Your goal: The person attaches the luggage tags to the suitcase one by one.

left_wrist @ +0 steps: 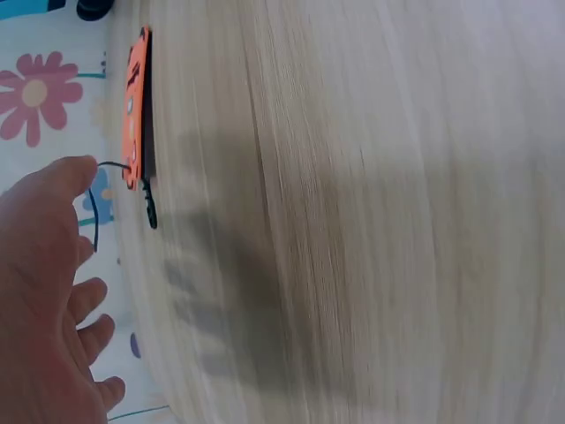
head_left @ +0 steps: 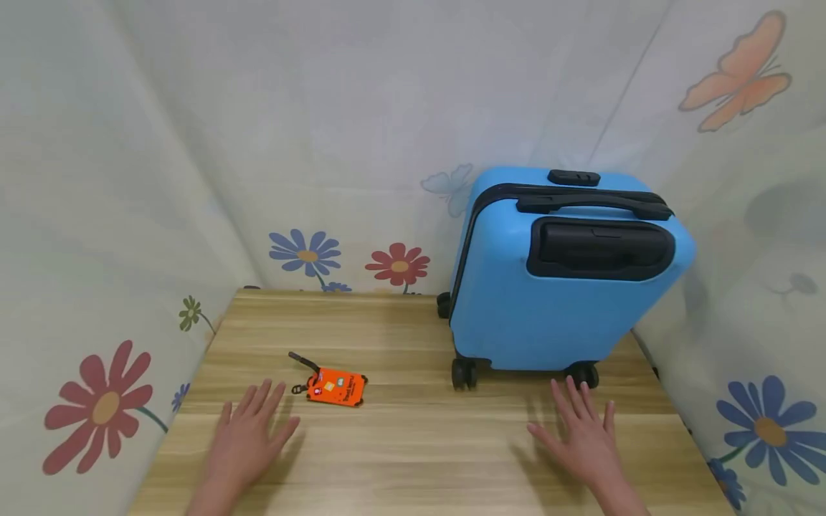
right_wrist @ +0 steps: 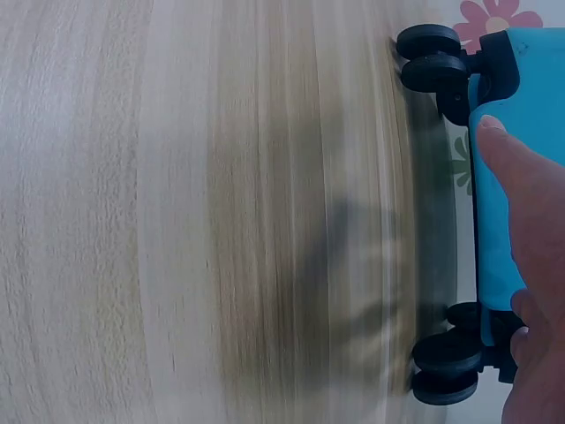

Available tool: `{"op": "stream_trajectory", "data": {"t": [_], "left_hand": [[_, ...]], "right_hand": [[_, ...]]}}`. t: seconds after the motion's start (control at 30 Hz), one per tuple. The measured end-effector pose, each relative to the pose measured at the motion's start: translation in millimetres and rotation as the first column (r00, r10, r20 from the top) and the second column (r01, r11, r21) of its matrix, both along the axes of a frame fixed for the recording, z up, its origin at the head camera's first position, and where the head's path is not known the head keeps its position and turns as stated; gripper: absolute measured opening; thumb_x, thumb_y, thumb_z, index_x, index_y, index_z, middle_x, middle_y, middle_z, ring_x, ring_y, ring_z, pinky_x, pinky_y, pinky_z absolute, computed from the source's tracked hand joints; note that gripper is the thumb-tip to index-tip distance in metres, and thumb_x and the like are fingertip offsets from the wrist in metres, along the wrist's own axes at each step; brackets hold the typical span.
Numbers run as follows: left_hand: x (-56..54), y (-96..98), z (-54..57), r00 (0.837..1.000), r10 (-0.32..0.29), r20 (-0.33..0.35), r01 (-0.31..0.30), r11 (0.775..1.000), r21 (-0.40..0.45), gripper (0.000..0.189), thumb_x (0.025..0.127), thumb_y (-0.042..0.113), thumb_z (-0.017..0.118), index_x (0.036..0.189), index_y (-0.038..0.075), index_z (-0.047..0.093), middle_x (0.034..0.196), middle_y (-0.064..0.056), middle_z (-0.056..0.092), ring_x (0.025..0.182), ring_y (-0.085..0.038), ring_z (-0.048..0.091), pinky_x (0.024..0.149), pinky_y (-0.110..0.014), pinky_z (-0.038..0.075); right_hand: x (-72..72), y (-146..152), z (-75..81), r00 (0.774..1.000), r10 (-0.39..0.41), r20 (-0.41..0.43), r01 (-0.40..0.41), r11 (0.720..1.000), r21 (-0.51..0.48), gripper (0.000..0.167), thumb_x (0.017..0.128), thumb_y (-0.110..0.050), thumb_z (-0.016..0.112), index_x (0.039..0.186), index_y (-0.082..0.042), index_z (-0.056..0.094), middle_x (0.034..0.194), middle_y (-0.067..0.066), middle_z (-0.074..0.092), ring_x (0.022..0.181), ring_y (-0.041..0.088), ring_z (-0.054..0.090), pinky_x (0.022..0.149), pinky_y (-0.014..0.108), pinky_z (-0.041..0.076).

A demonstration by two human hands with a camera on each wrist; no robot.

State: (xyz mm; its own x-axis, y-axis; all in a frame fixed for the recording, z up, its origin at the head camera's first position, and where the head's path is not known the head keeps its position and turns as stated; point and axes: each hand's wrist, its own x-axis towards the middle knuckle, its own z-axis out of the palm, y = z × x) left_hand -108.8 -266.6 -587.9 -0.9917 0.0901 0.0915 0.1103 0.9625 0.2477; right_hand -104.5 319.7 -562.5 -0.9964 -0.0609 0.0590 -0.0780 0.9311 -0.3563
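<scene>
My left hand (head_left: 247, 436) hovers over the front left of the table, fingers spread and holding nothing. Just beyond its fingertips lies an orange luggage tag (head_left: 338, 387), printed with small stickers and dark lettering, its black strap (head_left: 305, 361) pointing up and left. In the left wrist view the tag (left_wrist: 135, 110) appears edge-on past the thumb. My right hand (head_left: 584, 437) is likewise spread and bare above the front right. Behind it a blue suitcase (head_left: 555, 315) stands upright on black wheels (head_left: 464, 373), its black top handle (head_left: 594, 206) folded down.
The wood-grain table (head_left: 413, 459) reaches back to a pale curtain (head_left: 361, 143) printed with flowers and butterflies. This curtain also hangs along the left and right sides. The suitcase fills the back right of the table, close to the curtain.
</scene>
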Motion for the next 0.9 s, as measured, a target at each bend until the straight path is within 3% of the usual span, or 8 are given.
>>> {"op": "stream_trajectory", "data": {"t": [0.27,0.67,0.9], "left_hand": [[-13.1,17.6,-5.6,0.999,0.036,0.035,-0.038,0.998,0.044,0.078,0.106,0.059,0.058,0.162,0.007,0.043,0.167,-0.025,0.038,0.153,-0.053,0.033,0.120,-0.077,0.017],[-31.4,34.4,-17.5,0.996,0.057,0.062,-0.063,0.992,0.105,0.075,0.106,0.055,0.060,0.161,0.005,0.045,0.165,-0.027,0.039,0.153,-0.054,0.033,0.120,-0.078,0.017],[-42.0,39.6,-26.0,0.996,0.059,0.071,-0.068,0.989,0.130,0.076,0.107,0.054,0.060,0.160,0.001,0.046,0.166,-0.026,0.038,0.154,-0.053,0.032,0.121,-0.077,0.017]], "right_hand": [[-2.2,-1.8,0.2,0.999,0.000,0.054,0.001,1.000,-0.006,0.102,0.094,-0.070,0.068,0.169,-0.012,0.031,0.174,0.026,0.018,0.161,0.051,0.010,0.120,0.076,-0.014],[-2.2,-3.7,0.5,0.998,-0.003,0.070,0.004,1.000,-0.011,0.102,0.094,-0.070,0.068,0.168,-0.009,0.033,0.175,0.026,0.017,0.160,0.053,0.010,0.120,0.074,-0.016],[-3.0,-4.9,-1.8,0.998,0.002,0.056,-0.002,1.000,0.002,0.101,0.094,-0.070,0.068,0.167,-0.009,0.034,0.174,0.027,0.020,0.160,0.053,0.012,0.120,0.077,-0.011]]}}
